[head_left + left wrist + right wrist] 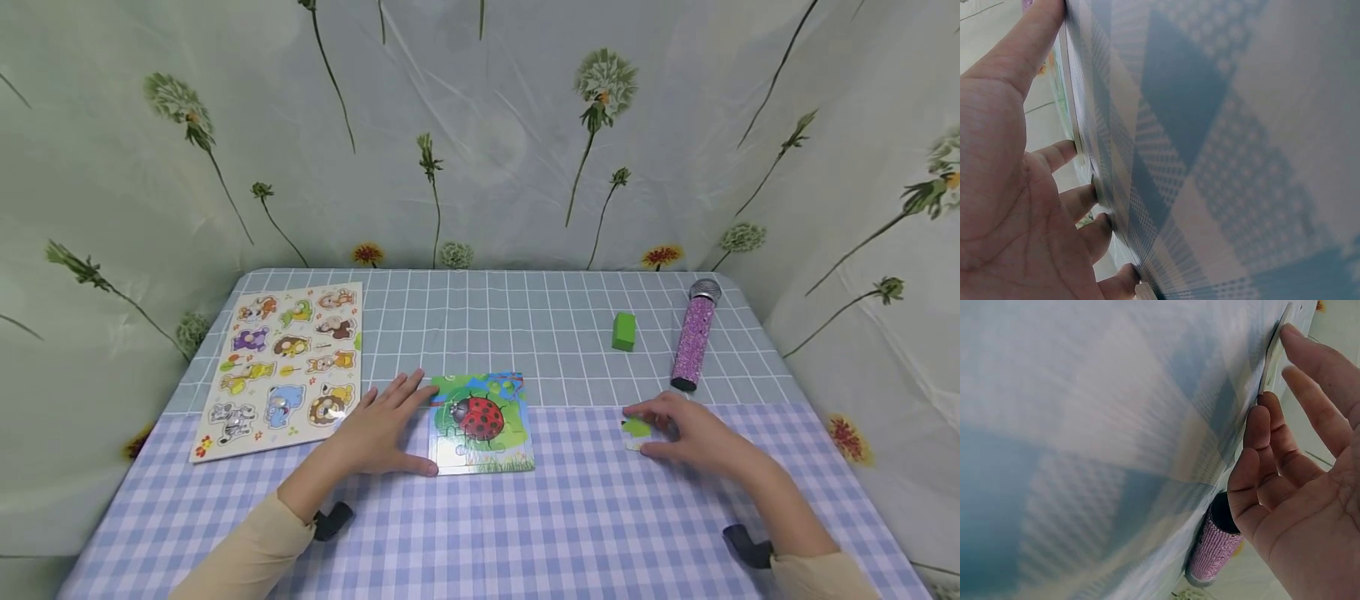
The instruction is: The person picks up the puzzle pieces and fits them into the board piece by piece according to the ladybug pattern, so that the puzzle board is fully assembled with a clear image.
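Note:
A square ladybug jigsaw puzzle (482, 421) lies on the checked cloth in the middle of the table. Along its left edge rests my left hand (384, 423), fingers spread, with the thumb at the lower left corner and the index finger at the upper left. The left wrist view shows the palm (1016, 212) and fingertips down at the surface. Off to the right, my right hand (693, 433) pinches a green and white jigsaw piece (637, 428) by its edges between thumb and fingers. In the right wrist view this piece (1272, 359) appears edge-on, close to the cloth.
An animal peg puzzle board (258, 421) lies at the left. Toward the back right stands a green block (624, 332), and beyond my right hand lies a pink glittery microphone (693, 337). A floral curtain (495, 167) surrounds the table's back and sides.

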Demonstrator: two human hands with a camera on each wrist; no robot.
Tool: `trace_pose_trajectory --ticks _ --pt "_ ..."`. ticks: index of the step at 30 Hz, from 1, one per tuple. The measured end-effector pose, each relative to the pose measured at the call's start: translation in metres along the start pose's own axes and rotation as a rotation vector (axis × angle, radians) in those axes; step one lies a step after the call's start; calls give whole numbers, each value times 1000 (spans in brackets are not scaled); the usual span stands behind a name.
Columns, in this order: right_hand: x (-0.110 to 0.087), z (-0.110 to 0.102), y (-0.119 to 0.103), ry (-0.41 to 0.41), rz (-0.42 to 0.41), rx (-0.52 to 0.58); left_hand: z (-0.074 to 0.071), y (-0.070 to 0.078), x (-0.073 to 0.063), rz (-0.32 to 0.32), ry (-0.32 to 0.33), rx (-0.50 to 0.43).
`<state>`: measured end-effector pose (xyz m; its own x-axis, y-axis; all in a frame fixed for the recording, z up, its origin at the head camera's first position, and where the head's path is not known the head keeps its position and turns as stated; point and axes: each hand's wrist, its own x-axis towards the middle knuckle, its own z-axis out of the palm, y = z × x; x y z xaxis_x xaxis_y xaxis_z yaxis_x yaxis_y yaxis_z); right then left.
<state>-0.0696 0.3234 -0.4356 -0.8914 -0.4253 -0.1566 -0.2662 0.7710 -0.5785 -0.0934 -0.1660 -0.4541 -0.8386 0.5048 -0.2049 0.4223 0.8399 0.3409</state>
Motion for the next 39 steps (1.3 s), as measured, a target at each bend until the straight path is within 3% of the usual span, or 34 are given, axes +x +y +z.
trace_pose_trajectory --ticks 14,23,28,39 --pt "9 4 -2 17 -2 9 -1 -1 0 -7 -13 -7" --pt "24 12 -17 55 -140 -11 0 0 -1 -15 -13 -16" --pt "36 20 -29 44 -218 48 0 0 -1 -17 -13 -18" --pt "60 39 -60 -31 -263 105 0 -1 -1 -13 -5 -15"
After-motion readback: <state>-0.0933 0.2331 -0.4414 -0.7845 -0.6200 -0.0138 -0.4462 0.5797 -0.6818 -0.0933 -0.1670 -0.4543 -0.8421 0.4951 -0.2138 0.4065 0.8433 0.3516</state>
